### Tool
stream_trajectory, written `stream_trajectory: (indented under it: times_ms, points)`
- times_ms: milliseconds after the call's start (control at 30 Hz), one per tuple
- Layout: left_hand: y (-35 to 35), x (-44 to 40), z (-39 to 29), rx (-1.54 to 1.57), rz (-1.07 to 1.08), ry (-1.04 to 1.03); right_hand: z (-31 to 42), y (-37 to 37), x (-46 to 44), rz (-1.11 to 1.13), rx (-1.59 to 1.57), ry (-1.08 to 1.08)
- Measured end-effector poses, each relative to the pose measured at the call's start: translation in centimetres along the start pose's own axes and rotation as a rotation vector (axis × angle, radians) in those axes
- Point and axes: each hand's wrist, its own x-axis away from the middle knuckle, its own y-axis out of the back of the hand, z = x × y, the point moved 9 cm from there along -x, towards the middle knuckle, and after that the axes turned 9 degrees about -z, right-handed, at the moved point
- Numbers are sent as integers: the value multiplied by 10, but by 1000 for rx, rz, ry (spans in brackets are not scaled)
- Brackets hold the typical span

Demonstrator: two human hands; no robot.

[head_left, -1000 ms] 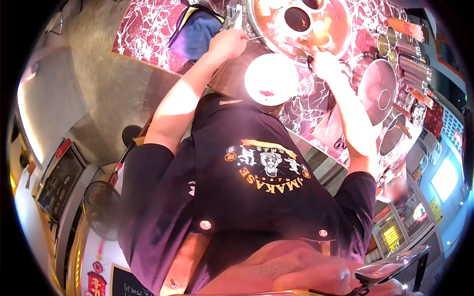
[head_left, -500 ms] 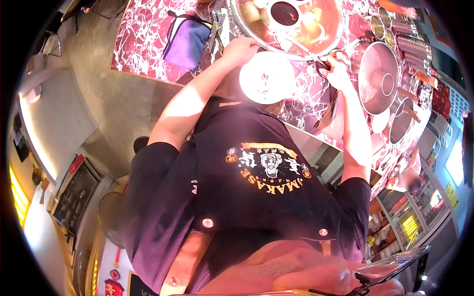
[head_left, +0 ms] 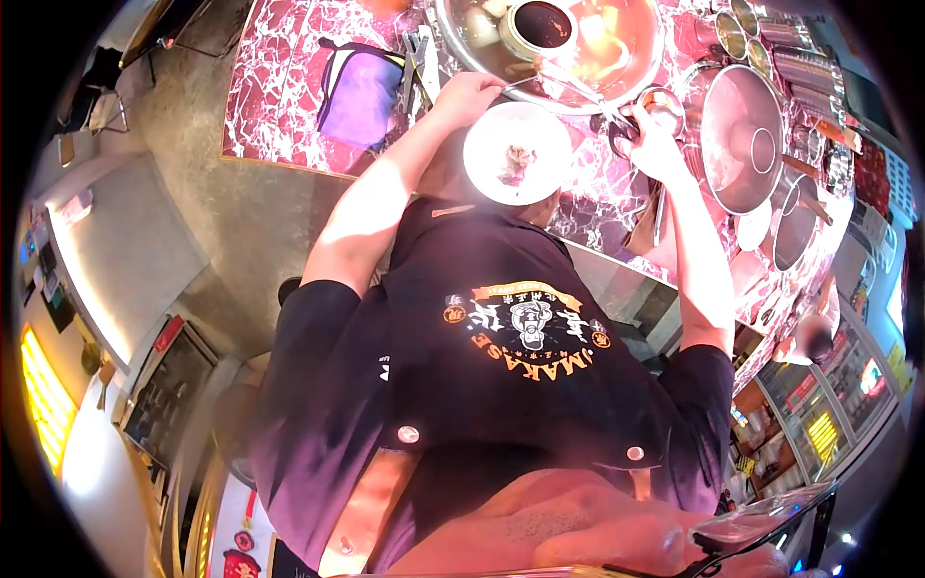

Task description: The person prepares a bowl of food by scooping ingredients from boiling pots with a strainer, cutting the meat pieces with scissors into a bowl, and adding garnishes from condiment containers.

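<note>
My right hand (head_left: 655, 143) is closed on the dark handles of a pair of scissors (head_left: 614, 131). Their blades point left, over the near rim of the round hot pot (head_left: 461, 60). My left hand (head_left: 469, 98) pinches a thin metal utensil (head_left: 516, 88) that reaches toward the blade tips; its exact kind is unclear. Food shows around the blade tips, too blurred to name. Just below my left hand is a white plate (head_left: 489, 171) with a small pile of brownish-pink pieces (head_left: 520, 166). Pale food floats in the pot around a central well of dark liquid (head_left: 542, 25).
A purple pouch (head_left: 361, 96) lies left on the red marbled table (head_left: 270, 106). Right of my right hand stand a small metal bowl (head_left: 663, 108) and a second round pot (head_left: 718, 144) with a central tube. Metal cups (head_left: 732, 39) line the far right. The table's near edge runs below the plate.
The view has shifted slightly and the glare on the plate has dimmed, so its pieces show more clearly. Both hands keep nearly the same place and the same hold.
</note>
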Motion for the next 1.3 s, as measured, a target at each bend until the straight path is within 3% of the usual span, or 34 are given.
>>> stream_trajectory:
  times_ms: [167,433,533,833,1067,1200,1300]
  points:
    - [5,9,4,64,-32,26,18,15,19,-71,229,6]
    - [-11,7,8,168,30,41,12,-30,4,-108,84,0]
    - [-8,6,7,64,30,8,-1,-47,3,-107,76,3]
    - [9,9,19,222,8,150,-9,-17,23,-35,43,66]
    - [-8,13,14,356,153,209,8,-26,8,-86,99,103]
    - [-2,11,5,238,121,157,5,-49,-2,-93,-66,63]
    - [9,15,0,246,83,155,-5,-29,16,-71,21,53]
